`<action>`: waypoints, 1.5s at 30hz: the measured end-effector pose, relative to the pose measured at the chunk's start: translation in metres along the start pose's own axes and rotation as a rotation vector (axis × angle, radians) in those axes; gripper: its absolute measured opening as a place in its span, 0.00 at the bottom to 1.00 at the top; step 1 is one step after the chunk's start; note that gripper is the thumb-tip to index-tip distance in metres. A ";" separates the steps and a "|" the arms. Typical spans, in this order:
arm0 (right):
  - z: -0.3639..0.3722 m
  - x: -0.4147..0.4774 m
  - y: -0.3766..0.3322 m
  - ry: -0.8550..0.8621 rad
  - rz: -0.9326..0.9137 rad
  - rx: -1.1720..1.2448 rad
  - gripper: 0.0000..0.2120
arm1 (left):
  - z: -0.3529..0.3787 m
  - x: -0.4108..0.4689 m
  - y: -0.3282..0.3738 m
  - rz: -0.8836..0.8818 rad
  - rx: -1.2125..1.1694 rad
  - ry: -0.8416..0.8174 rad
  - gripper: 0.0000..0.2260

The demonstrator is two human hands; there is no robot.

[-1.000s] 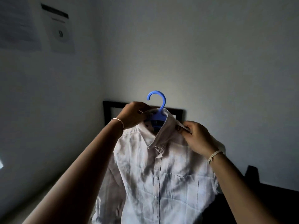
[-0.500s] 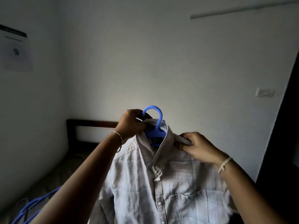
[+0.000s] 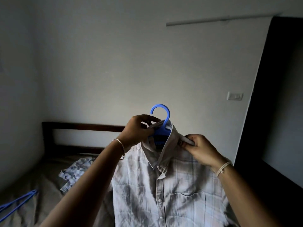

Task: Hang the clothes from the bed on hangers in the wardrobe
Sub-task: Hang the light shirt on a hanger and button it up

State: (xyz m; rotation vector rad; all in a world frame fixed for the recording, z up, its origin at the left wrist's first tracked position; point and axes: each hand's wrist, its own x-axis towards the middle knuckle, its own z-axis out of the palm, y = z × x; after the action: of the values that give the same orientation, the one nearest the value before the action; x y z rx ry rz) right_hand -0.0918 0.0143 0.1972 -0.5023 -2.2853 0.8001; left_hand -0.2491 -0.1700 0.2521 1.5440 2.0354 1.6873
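— How did the shirt look?
— The shirt (image 3: pixel 172 185) was pale and faintly checked, with a snap front and a chest pocket. It hung upright on a blue hanger (image 3: pixel 165 115). Only the hook and neck of the hanger showed above the collar.
— How was it held?
— The left hand (image 3: pixel 136 131) pinched the collar just beside the hook, and the right hand (image 3: pixel 201 149) pinched the collar's other side.
— What lay on the bed?
— A crumpled blue-and-white patterned garment (image 3: pixel 77 169) lay on the bed (image 3: pixel 41 182). Spare blue hangers (image 3: pixel 18 202) lay at its near left, apart from the garment.
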 end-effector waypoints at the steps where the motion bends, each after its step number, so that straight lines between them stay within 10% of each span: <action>1: -0.009 -0.006 0.005 0.014 0.015 -0.009 0.24 | 0.006 -0.002 0.006 -0.044 -0.094 -0.107 0.17; 5: -0.039 -0.024 0.024 0.010 -0.005 -0.036 0.36 | 0.022 -0.001 0.024 -0.133 -0.197 -0.072 0.08; 9: -0.060 -0.035 0.028 0.042 -0.015 -0.082 0.34 | 0.046 0.016 0.035 -0.055 -0.305 -0.047 0.30; 15: -0.084 -0.047 0.026 0.115 0.023 -0.148 0.37 | 0.079 0.036 0.065 0.145 -0.411 -0.129 0.09; 27: -0.152 -0.082 -0.001 0.111 0.256 -0.626 0.16 | 0.093 0.058 0.069 0.155 -0.517 -0.154 0.07; 32: -0.118 -0.074 -0.005 0.282 0.015 -0.295 0.16 | 0.102 0.065 0.075 0.134 -0.645 -0.201 0.06; 45: -0.084 -0.043 -0.016 0.335 0.090 -0.077 0.11 | 0.100 0.073 0.069 0.084 -0.430 -0.154 0.11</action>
State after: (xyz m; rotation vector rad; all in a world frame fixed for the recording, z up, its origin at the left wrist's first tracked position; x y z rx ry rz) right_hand -0.0055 0.0137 0.2387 -0.7216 -1.9989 0.6194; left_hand -0.1805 -0.0566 0.3031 1.5629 1.4323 1.8163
